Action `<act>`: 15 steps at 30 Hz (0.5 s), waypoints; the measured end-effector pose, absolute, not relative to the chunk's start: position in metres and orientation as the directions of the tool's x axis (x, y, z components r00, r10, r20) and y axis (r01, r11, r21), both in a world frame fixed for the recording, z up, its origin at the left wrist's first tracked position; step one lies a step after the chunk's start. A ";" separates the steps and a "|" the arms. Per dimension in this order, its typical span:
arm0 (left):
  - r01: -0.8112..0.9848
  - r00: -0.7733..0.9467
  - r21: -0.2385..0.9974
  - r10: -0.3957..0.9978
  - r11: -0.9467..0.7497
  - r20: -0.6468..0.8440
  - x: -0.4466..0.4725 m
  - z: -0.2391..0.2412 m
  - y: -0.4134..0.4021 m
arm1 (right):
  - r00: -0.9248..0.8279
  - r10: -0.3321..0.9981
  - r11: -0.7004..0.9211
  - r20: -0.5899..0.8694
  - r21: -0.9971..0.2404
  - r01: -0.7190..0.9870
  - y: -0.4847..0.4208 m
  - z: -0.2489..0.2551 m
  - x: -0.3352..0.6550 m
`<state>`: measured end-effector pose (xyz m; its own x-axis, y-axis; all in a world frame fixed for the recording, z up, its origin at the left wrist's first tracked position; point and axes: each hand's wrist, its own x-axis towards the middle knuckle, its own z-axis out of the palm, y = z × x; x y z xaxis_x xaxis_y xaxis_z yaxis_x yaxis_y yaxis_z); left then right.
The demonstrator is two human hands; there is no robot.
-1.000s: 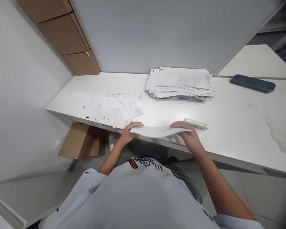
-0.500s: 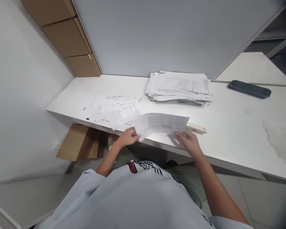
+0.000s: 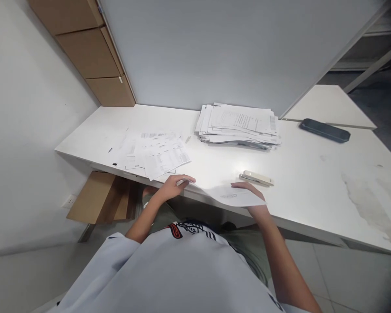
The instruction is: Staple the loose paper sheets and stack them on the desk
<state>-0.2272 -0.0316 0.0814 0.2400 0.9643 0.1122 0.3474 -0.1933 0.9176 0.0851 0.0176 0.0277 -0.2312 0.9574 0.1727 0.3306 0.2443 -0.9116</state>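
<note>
A printed sheet of paper [image 3: 226,198] with an oval stamp mark is held low over the front edge of the desk, tilted nearly flat. My left hand [image 3: 173,187] pinches its left edge between thumb and fingers. At the sheet's right side, my right hand [image 3: 260,210] grips from behind; its fingers reach past the far edge and the paper hides part of the palm. Just beyond the right fingers lies a cream stapler [image 3: 256,178]. Loose printed sheets [image 3: 164,158] are spread on the desk beyond my left hand.
A thick stack of papers [image 3: 239,126] lies against the back panel [image 3: 208,52]. To its right is a dark phone-like device [image 3: 325,130]. Cardboard boxes [image 3: 112,91] are piled at the back left, and an open carton [image 3: 91,198] sits under the white desk [image 3: 309,191].
The sheet has tipped down towards me, from raised and curved to nearly flat. My right hand has shifted behind it, uncovering the whole stapler. The view has turned slightly right.
</note>
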 end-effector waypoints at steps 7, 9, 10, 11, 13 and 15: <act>0.266 -0.105 0.953 0.987 0.142 -0.118 -0.223 0.061 -0.020 | -0.118 0.991 -0.029 -0.060 -0.968 0.250 0.006 0.020 0.074; 0.279 -0.147 0.944 0.979 0.175 -0.138 -0.224 0.059 -0.012 | -0.073 0.996 -0.040 -0.056 -0.978 0.206 0.005 0.025 0.068; 0.284 -0.156 0.941 0.977 0.186 -0.146 -0.225 0.058 -0.008 | -0.048 0.998 -0.040 -0.050 -0.983 0.177 0.005 0.028 0.064; 0.284 -0.153 0.939 0.976 0.193 -0.154 -0.226 0.058 -0.003 | -0.018 0.999 -0.039 -0.043 -0.986 0.161 0.006 0.031 0.061; 0.292 -0.131 0.934 0.976 0.208 -0.176 -0.227 0.058 0.010 | 0.014 0.999 -0.032 -0.030 -0.983 0.178 0.009 0.036 0.056; 0.325 -0.118 0.919 0.974 0.223 -0.194 -0.226 0.057 0.024 | 0.065 0.998 -0.033 -0.020 -0.977 0.209 0.013 0.038 0.055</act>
